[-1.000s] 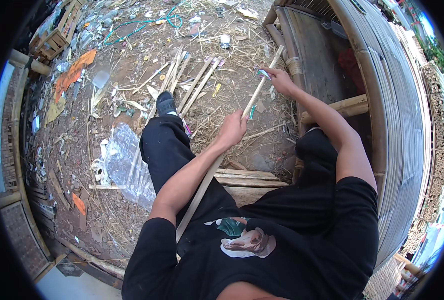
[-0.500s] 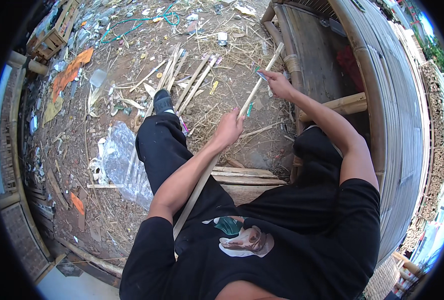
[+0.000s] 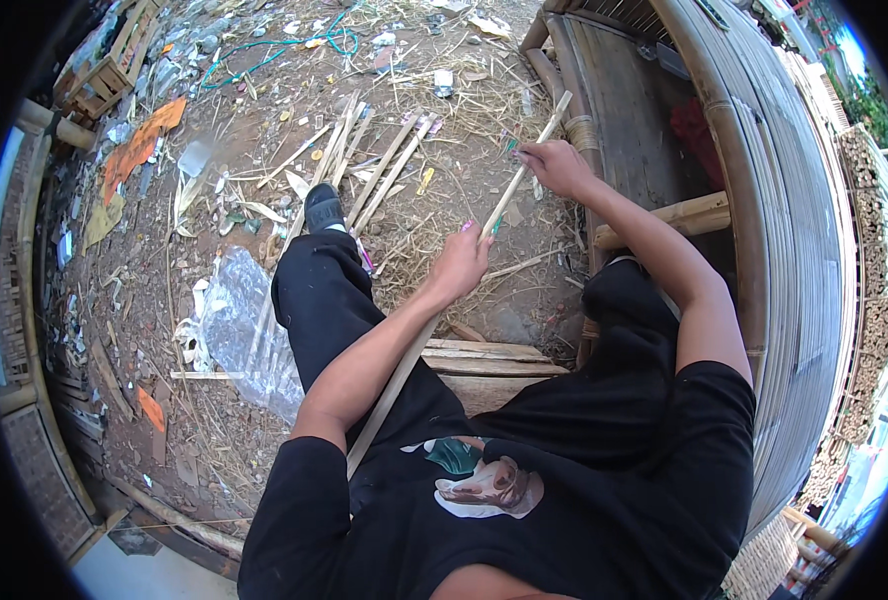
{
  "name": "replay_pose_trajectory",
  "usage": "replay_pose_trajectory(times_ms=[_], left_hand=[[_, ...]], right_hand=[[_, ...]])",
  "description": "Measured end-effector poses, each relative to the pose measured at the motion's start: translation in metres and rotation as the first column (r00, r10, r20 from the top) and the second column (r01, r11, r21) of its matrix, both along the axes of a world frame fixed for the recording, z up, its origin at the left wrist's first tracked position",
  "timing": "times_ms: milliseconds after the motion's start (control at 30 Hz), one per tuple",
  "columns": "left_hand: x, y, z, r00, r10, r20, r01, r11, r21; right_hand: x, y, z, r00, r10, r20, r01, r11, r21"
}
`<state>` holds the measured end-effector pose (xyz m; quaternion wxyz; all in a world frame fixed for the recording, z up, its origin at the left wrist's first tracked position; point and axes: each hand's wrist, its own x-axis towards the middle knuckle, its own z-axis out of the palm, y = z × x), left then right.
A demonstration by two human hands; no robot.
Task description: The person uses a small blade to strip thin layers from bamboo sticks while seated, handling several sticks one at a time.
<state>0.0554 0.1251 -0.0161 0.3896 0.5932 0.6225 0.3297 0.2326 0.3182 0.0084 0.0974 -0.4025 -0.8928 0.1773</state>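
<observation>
A long pale bamboo strip slants from beside my left side up across my left thigh to the bamboo frame on the right. My left hand is closed around it near its middle. Farther up, my right hand is pinched beside the strip's upper part. A small thing seems to be in its fingers, mostly hidden and too small to name. Several more bamboo strips lie on the ground past my left shoe.
A wooden bench is between my legs. To my right stands a bamboo structure with a crossbar. Clear plastic sheeting, an orange scrap and a green cord lie on the littered dirt. A wooden crate stands far left.
My right hand has shifted slightly left and its fingers have come closer to the strip. My left hand keeps its hold, and the strip has barely moved.
</observation>
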Motion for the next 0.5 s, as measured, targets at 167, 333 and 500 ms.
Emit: replay_pose_trajectory(times_ms=[167,333,500], left_hand=[[-0.001,-0.002,0.003,0.999,0.006,0.052,-0.005,1.0,-0.014],[-0.001,-0.002,0.004,0.999,0.014,0.038,-0.013,1.0,-0.023],[-0.002,-0.002,0.002,1.0,0.003,0.027,-0.002,0.999,-0.046]], right_hand=[[-0.007,-0.005,-0.003,0.999,0.03,-0.026,-0.029,0.999,0.035],[-0.009,-0.001,-0.013,0.999,-0.038,-0.034,0.04,0.997,0.058],[-0.015,-0.006,-0.01,0.985,-0.17,-0.003,0.17,0.985,0.007]])
